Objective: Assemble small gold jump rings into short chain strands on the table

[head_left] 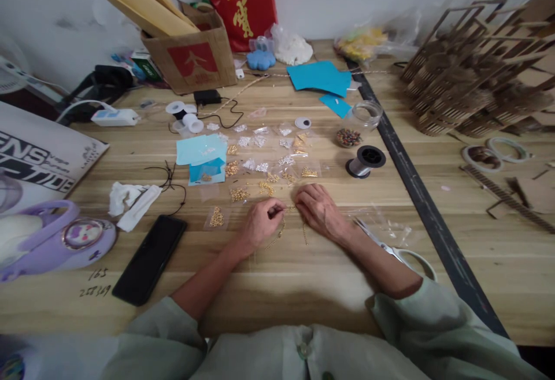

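Note:
My left hand [262, 221] is closed, thumb and forefinger pinching a thin gold chain [281, 231] above the wooden table. Close beside it, my right hand [319, 209] has its fingers bent together at the other part of the chain; its fingertips are partly hidden. Loose chain ends hang down below both hands. Just beyond my hands lie small clear bags of gold beads [239, 194] and gold findings [309, 172]. Farther back are bags of silver-coloured pieces [261, 166]. White-handled scissors [401, 253] rest beneath my right forearm.
A black phone [150, 259] and a purple bottle [65, 235] stand at the left. A wire spool [365, 161] and a glass jar [366, 115] of beads are at the right. Blue cards [321, 77], a paper bag [195, 62] and stacked cardboard baskets [459, 91] are behind.

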`<state>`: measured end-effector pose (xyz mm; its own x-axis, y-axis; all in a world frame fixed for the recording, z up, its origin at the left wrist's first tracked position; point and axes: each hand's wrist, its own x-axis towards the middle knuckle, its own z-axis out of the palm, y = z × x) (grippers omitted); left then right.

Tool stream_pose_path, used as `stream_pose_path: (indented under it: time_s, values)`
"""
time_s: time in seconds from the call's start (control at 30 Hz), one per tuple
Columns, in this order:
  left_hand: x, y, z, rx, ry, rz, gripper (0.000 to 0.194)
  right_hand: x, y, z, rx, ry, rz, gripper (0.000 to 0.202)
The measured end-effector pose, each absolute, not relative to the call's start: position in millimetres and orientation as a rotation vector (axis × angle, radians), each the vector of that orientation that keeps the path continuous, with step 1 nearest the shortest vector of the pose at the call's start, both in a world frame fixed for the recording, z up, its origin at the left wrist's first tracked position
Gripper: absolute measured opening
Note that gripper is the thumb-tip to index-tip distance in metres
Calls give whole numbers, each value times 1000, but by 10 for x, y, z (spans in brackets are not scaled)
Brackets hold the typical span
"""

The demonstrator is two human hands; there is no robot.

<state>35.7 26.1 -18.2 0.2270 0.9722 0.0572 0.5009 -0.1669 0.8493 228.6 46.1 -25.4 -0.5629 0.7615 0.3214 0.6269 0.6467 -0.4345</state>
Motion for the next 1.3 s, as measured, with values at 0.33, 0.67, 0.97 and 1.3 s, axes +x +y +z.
stream_pose_path:
  time_s: [0.33, 0.67, 0.97, 1.3]
  values:
    - [304, 197, -146, 2022, 1396, 754, 10, 2343, 520, -243, -1156, -2386, 321, 12]
    - [286, 73, 8, 2280, 1383, 300, 8, 2397, 578, -273, -1212, -2353, 279, 11]
    - [247, 38, 147, 2311, 1346, 63, 10, 2419, 594, -276, -1241, -2344, 249, 10]
    - [161, 25, 172, 2388, 1244, 28, 13, 2419, 583, -260, -1285, -2353, 277, 11]
